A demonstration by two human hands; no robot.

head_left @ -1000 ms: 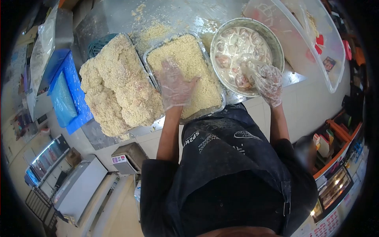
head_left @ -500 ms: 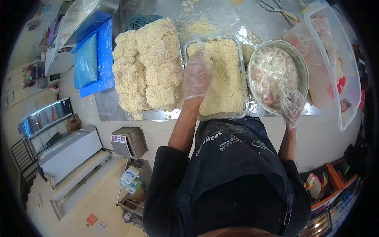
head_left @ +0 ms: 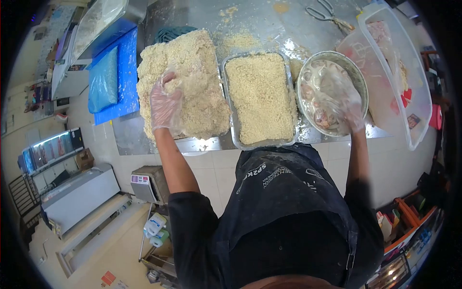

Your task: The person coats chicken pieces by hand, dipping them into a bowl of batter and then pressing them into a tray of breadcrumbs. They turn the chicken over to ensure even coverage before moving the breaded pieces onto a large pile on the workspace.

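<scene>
In a clear plastic glove, my left hand (head_left: 166,106) lies on the left side of a large pile of crumb-coated pieces (head_left: 204,91). Its fingers curl around one pale crumb-coated piece (head_left: 173,85) at the top of the pile. My right hand (head_left: 347,103), also gloved, reaches into a round metal bowl (head_left: 364,91) of milky batter with pieces of raw meat (head_left: 321,117) in it. Motion smears its fingers. Between the two hands sits a rectangular metal tray (head_left: 234,130) filled with loose pale crumbs (head_left: 262,96).
A clear plastic tub (head_left: 423,103) leans at the right of the metal table (head_left: 260,24). Scissors (head_left: 321,12) lie at the back. Left of the pile, a blue bag (head_left: 103,82) rests on a blue sheet. Behind the pile is a dark green cloth (head_left: 175,32).
My left hand has moved left from the crumb tray onto the coated pile. My right hand has shifted from the bowl's near right rim further in over the batter.
</scene>
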